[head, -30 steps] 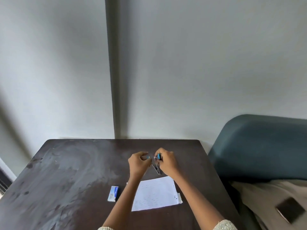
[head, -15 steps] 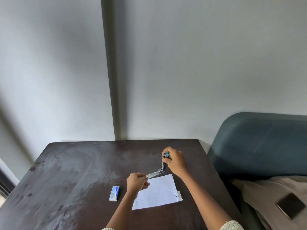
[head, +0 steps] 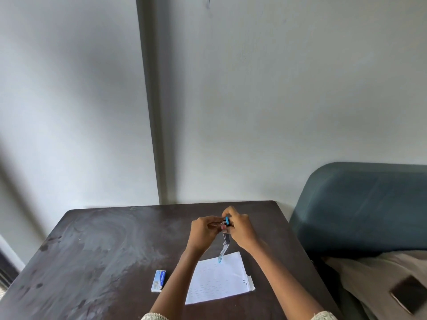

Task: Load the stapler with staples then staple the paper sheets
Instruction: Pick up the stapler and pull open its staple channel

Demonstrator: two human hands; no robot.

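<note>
A dark, smudged tabletop [head: 97,255] stands against a pale wall, with a teal sofa [head: 360,204] on its right. Above the tabletop, the right hand [head: 240,229] grips the blue-capped end of the stapler [head: 226,241], which hangs opened toward the paper [head: 217,278], while the left hand [head: 203,229] pinches at that same end; whether it holds staples cannot be told. A staple box [head: 158,277] lies just left of the paper.
</note>
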